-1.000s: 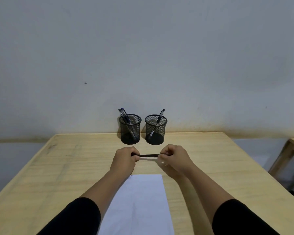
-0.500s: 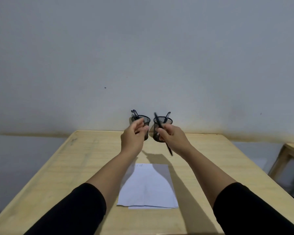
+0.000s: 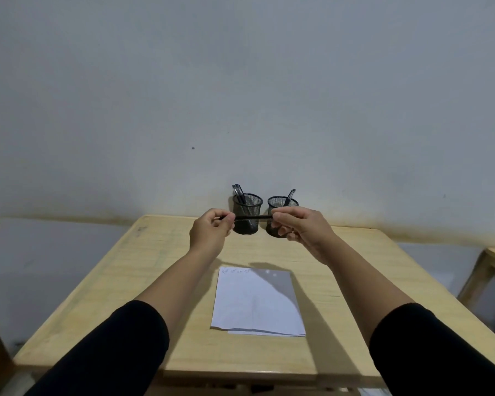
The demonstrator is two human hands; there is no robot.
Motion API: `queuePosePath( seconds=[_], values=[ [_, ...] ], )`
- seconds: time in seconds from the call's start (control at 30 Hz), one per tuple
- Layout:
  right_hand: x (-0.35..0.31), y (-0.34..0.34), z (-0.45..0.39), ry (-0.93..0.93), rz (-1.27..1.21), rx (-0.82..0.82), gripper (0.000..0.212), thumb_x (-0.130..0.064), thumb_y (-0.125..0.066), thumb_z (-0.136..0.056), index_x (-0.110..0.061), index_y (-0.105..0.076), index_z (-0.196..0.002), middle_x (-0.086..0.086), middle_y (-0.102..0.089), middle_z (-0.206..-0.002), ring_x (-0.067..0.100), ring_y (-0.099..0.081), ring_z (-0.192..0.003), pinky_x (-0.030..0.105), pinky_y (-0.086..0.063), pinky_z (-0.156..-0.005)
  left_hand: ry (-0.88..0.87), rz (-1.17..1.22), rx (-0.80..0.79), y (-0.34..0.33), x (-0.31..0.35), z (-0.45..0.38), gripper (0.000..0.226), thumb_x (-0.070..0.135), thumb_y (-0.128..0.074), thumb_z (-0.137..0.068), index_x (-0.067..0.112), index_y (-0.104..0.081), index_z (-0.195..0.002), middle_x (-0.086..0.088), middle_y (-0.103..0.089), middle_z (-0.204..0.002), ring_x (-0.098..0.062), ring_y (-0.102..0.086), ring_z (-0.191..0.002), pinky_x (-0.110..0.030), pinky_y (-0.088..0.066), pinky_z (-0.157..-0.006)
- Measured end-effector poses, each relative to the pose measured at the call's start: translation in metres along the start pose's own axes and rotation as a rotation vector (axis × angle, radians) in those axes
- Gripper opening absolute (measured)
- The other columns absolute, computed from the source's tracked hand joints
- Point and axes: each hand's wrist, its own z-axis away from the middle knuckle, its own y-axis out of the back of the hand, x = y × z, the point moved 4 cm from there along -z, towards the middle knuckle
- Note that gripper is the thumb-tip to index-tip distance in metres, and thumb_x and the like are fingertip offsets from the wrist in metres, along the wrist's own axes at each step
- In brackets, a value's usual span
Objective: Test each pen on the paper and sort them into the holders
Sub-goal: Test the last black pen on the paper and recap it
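Currently the pen [image 3: 253, 217] sits just above frame centre, held level in the air, long axis running left–right across the picture. It crosses in front of the two mesh holders, so it is nearer the camera than both.

Left hand [image 3: 209, 232] pinches the left end, fingertips closed on the barrel. Right hand [image 3: 300, 225] pinches the right end, also closed on it. Both grips are at the tips; the middle of the barrel is bare between them. Cannot tell which end carries the cap or the nib: too dark and small.

Left holder [image 3: 247, 214] has two pens [image 3: 238, 192] standing in it, leaning to the upper left. Right holder [image 3: 280, 207] has one pen [image 3: 290, 194] leaning to the upper right. Both stand at the far edge of the table [image 3: 155, 270], just apart from each other.

Paper [image 3: 257, 301] lies in the lower centre of the frame, well below the hands, with faint scribbles along its top edge.

Judgement: likely capping or uncapping. Key relation: the pen is horizontal, the holder mouths face up, so it needs a turn to vertical before a drop. Each hand is nearest its own-side holder; whichever lets go decides the route.
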Motion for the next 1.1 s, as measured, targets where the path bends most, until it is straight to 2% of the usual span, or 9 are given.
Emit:
queuePosePath(
  seconds=[0.1,0.27,0.37,0.43,0.57,0.7,0.83,0.93,1.1],
  values=[
    [0.007,-0.013,-0.001,0.013,-0.148,-0.005,0.016,-0.016,-0.064,-0.087,-0.004,-0.066,-0.096,0.011,-0.065,-0.078,0.013,-0.054,-0.057,0.018,-0.038,-0.052,0.008,0.017,-0.06,-0.011,-0.001,0.001,0.016,0.015,-0.063,-0.087,0.024,-0.063,-0.075,0.0,-0.062,-0.068,-0.016,-0.057,-0.07,-0.031,-0.051,-0.083],
    [0.007,-0.027,-0.001,0.09,-0.151,0.013,0.009,-0.01,-0.059,-0.09,-0.001,-0.06,-0.088,0.008,-0.061,-0.067,0.013,-0.051,-0.054,0.021,-0.039,-0.054,0.066,0.063,-0.09,-0.016,-0.002,-0.007,0.011,0.011,-0.059,-0.089,0.007,-0.066,-0.097,-0.001,-0.058,-0.068,-0.007,-0.053,-0.062,-0.008,-0.049,-0.058],
    [0.001,-0.005,-0.004,0.13,-0.213,0.141,0.016,-0.008,-0.058,-0.089,-0.006,-0.059,-0.073,0.002,-0.059,-0.054,0.01,-0.048,-0.046,0.018,-0.038,-0.049,0.179,0.077,0.202,0.028,-0.018,-0.034,0.018,0.013,-0.058,-0.09,0.004,-0.067,-0.103,0.001,-0.056,-0.063,-0.007,-0.049,-0.051,-0.017,-0.043,-0.056],
    [-0.003,0.027,-0.003,0.147,-0.234,0.229,0.018,-0.007,-0.056,-0.089,-0.007,-0.058,-0.072,0.0,-0.058,-0.049,0.01,-0.046,-0.044,0.017,-0.037,-0.046,0.197,-0.058,0.345,0.071,-0.03,-0.047,0.023,0.019,-0.058,-0.09,0.002,-0.067,-0.103,0.003,-0.055,-0.061,-0.005,-0.051,-0.045,-0.018,-0.044,-0.056],
    [0.01,0.036,-0.006,0.042,-0.28,0.181,0.015,-0.008,-0.048,-0.09,-0.003,-0.061,-0.083,0.004,-0.063,-0.053,0.013,-0.051,-0.046,0.018,-0.039,-0.045,0.143,-0.322,0.149,0.067,-0.037,-0.042,0.015,0.025,-0.062,-0.086,0.013,-0.07,-0.09,0.0,-0.062,-0.074,-0.017,-0.055,-0.067,-0.026,-0.047,-0.078],
    [0.033,0.004,-0.011,-0.101,-0.368,0.064,0.025,-0.016,-0.044,-0.092,-0.007,-0.067,-0.093,0.008,-0.072,-0.069,0.012,-0.063,-0.054,0.017,-0.046,-0.048,0.107,-0.387,0.002,0.02,-0.046,-0.021,0.007,0.02,-0.062,-0.087,0.016,-0.068,-0.089,0.001,-0.058,-0.08,-0.013,-0.049,-0.068,-0.005,-0.04,-0.045],
    [0.053,0.007,-0.013,-0.094,-0.316,0.078,0.017,-0.014,-0.052,-0.092,-0.01,-0.067,-0.089,0.006,-0.071,-0.073,0.011,-0.065,-0.06,0.017,-0.048,-0.053,0.092,-0.52,-0.064,0.004,-0.068,-0.022,0.011,0.021,-0.064,-0.085,0.015,-0.071,-0.089,0.007,-0.061,-0.079,-0.011,-0.053,-0.079,-0.019,-0.039,-0.068],
    [0.066,0.013,-0.015,-0.086,-0.292,0.093,0.01,-0.006,-0.056,-0.09,-0.009,-0.065,-0.088,0.006,-0.067,-0.071,0.01,-0.063,-0.058,0.016,-0.049,-0.053,0.113,-0.54,-0.063,0.001,-0.082,-0.031,0.005,0.02,-0.067,-0.082,0.018,-0.071,-0.081,0.009,-0.062,-0.071,-0.012,-0.057,-0.074,-0.018,-0.041,-0.062],
    [0.082,0.02,-0.023,-0.125,-0.253,0.113,0.012,-0.004,-0.054,-0.091,-0.009,-0.065,-0.087,0.008,-0.062,-0.069,0.011,-0.056,-0.054,0.016,-0.046,-0.051,0.062,-0.717,-0.066,0.001,-0.093,-0.04,0.007,0.027,-0.068,-0.081,0.025,-0.074,-0.08,0.005,-0.073,-0.09,-0.017,-0.061,-0.095,-0.034,-0.05,-0.083]
  ],
)
